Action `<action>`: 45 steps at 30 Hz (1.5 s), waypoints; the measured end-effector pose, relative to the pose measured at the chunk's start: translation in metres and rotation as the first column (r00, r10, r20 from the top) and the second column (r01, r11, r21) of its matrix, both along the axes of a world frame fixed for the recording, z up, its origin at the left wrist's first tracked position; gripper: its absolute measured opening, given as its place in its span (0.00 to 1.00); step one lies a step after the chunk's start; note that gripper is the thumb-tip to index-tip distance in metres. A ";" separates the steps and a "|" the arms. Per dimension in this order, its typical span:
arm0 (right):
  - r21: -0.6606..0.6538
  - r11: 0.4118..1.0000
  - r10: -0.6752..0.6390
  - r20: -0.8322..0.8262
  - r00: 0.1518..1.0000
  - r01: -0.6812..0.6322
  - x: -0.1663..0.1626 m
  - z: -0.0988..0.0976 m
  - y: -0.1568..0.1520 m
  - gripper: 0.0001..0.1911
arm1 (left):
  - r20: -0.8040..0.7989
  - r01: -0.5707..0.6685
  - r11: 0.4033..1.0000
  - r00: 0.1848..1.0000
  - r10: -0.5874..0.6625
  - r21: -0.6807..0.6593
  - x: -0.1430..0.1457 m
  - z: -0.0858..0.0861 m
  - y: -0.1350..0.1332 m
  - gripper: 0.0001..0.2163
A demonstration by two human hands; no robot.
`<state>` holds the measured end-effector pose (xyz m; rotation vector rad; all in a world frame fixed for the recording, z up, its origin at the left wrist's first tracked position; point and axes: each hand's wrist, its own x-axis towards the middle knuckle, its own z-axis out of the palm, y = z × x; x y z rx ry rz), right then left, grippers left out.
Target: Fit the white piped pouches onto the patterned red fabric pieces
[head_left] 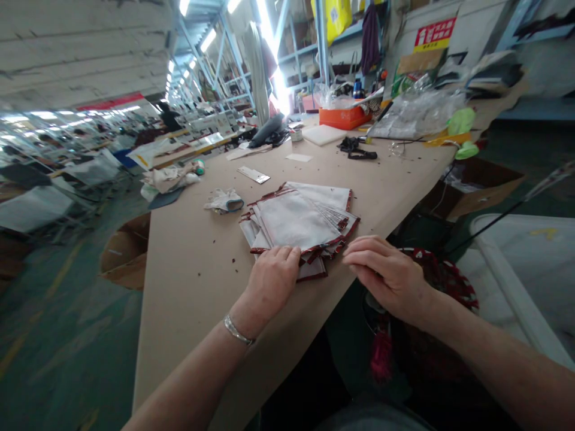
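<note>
A fanned stack of white fabric pieces with dark red patterned edges (pixel 299 221) lies on the tan worktable (pixel 188 263) near its front edge. My left hand (pixel 273 278) rests on the stack's near edge, fingers curled over the cloth; a silver bracelet is on that wrist. My right hand (pixel 381 269) sits just right of the stack at the table's edge, fingers together and pointing left, touching the lower right corner of the pieces. Whether it pinches a piece is hidden.
A crumpled white glove (pixel 224 201), a metal ruler (pixel 254 175), black straps (pixel 357 149), a white block (pixel 323 134) and an orange box (pixel 344 117) lie farther back. Cardboard boxes (pixel 126 251) stand left of the table. A red patterned basket (pixel 444 281) is at my right.
</note>
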<state>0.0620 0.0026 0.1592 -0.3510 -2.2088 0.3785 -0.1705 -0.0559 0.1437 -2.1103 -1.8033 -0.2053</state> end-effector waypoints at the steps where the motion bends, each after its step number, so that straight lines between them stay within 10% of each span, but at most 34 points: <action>1: -0.014 0.999 0.031 0.017 0.999 -0.031 -0.014 -0.003 0.004 0.07 | 0.020 -0.009 1.000 1.000 0.009 -0.011 -0.001 0.001 0.001 0.09; 8: -0.008 0.998 -0.057 0.119 0.991 0.058 -0.077 -0.017 0.044 0.08 | 0.149 -0.020 1.000 0.989 0.021 -0.012 -0.009 0.011 0.002 0.07; 22: -0.084 0.993 -0.073 0.055 0.996 0.078 -0.065 -0.032 0.044 0.08 | 0.131 0.007 0.999 0.991 -0.001 -0.041 -0.012 0.007 0.003 0.09; 31: 0.275 0.917 -0.389 0.467 0.794 0.287 -0.100 -0.002 0.062 0.10 | 0.104 -0.081 0.996 0.992 0.075 0.049 -0.010 0.019 0.004 0.08; 36: 0.157 0.844 -0.531 0.387 0.754 0.514 -0.063 0.021 0.069 0.20 | 0.283 -0.159 0.978 0.952 0.116 0.135 -0.009 0.021 0.001 0.05; 39: 0.105 0.868 -0.497 0.236 0.835 0.486 -0.030 0.021 0.043 0.20 | 0.678 -0.222 0.959 0.734 0.044 0.178 0.009 0.019 0.001 0.04; 42: 0.109 0.880 -0.474 0.235 0.849 0.462 0.004 -0.001 0.006 0.14 | 0.984 -0.167 0.971 0.056 -0.166 0.173 0.047 0.020 -0.003 0.04; 45: -0.113 0.874 -0.397 0.392 0.830 0.472 0.035 -0.032 -0.025 0.10 | 0.817 0.024 0.996 -0.574 -0.054 0.082 0.087 0.014 -0.009 0.10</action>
